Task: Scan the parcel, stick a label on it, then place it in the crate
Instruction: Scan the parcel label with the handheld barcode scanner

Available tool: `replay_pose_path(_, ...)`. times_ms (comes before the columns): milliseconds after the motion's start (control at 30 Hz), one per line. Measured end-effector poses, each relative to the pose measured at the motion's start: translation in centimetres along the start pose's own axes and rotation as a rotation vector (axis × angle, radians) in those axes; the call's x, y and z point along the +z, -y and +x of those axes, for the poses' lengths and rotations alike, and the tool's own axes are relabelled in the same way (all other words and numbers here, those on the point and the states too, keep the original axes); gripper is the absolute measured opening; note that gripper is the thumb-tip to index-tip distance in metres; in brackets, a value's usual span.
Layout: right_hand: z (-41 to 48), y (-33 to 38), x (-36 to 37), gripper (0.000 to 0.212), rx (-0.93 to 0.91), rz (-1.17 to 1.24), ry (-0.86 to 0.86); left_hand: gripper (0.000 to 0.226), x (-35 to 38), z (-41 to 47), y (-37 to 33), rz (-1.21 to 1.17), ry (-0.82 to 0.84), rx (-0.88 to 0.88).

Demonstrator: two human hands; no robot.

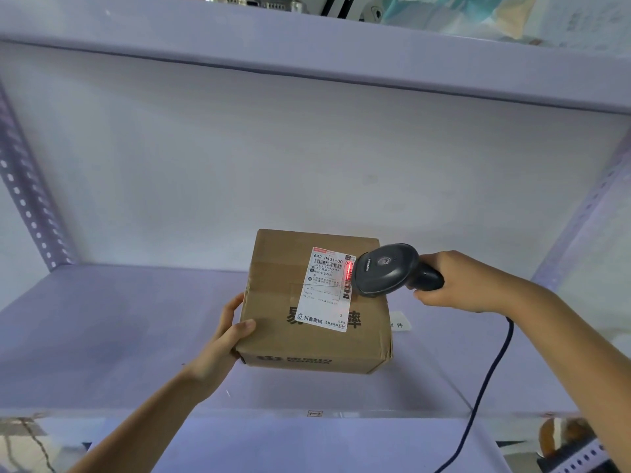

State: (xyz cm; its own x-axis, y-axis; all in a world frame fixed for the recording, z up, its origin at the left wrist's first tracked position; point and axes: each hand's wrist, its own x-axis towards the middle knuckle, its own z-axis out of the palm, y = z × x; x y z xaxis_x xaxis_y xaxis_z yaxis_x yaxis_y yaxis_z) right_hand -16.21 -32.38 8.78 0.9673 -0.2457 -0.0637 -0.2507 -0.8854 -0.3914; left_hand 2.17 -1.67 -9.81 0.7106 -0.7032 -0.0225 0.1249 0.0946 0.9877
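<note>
- While gripping the handle of a dark handheld barcode scanner [386,269], right hand [459,283] curled tight, fingers wrapped around the grip and pressed together.
- Scanner head pointing left from those fingers, sitting just over the right edge of the cardboard parcel [316,302], close to or touching it; cannot tell which.
- Red scan light [347,276] falling on the barcode strip at the right edge of the white shipping label [326,290], directly under the scanner nose.
- Dark cable [485,380] trailing down from below the right hand toward the lower edge of the view.
- Left hand [227,336] against the parcel's left side, thumb lying over the top near corner, remaining fingers spread along the side face, holding the box.
- Parcel resting on the pale lilac shelf [102,336], between the two hands, label facing up, dark print on the near face and top.
- Small white paper tag [399,322] on the shelf just right of the parcel, below the right hand.
- Perforated shelf upright [27,199] far left of the left fingers.
</note>
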Motion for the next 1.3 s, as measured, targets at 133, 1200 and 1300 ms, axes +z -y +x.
replay_pose_path(133, 0.0, 0.1, 0.1, 0.018, -0.004, -0.02, 0.002, 0.065, 0.2, 0.0, 0.0, -0.005, -0.013, 0.005)
replay_pose_path(1200, 2.3, -5.7, 5.0, 0.015, 0.423, 0.608, -0.407, 0.07, 0.3, 0.3, 0.0, -0.013, -0.03, -0.028)
replay_pose_path(1300, 3.0, -7.7, 6.8, 0.014, 0.53, 0.58, -0.418, 0.072, 0.5, 0.2, -0.2, -0.006, -0.037, -0.021)
